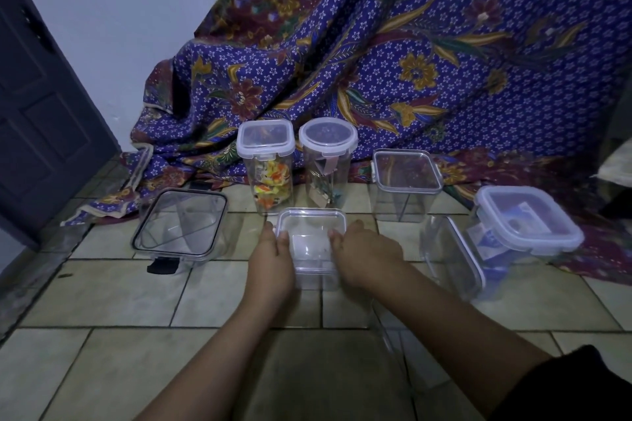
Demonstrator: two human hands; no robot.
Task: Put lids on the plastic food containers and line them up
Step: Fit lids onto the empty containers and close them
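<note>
Both forearms reach in from the near edge; small clear container sits square between the two hands on the floor tiles.

Left hand (272,255) cups the left wall of the small container (313,249), right hand (364,251) the right wall; fingers (284,238) curl over the lid rim on each side, closed on the box, thumbs hidden. Lid (310,219) looks seated, though latches cannot be made out. Container lies dead ahead, equally near both hands, roughly square, no clear long axis. Row behind: tall square jar (266,166) and round jar (327,161) touching, lidded box (405,183) apart to the right. Likely next: press lid home, then slide forward into that row.
</note>
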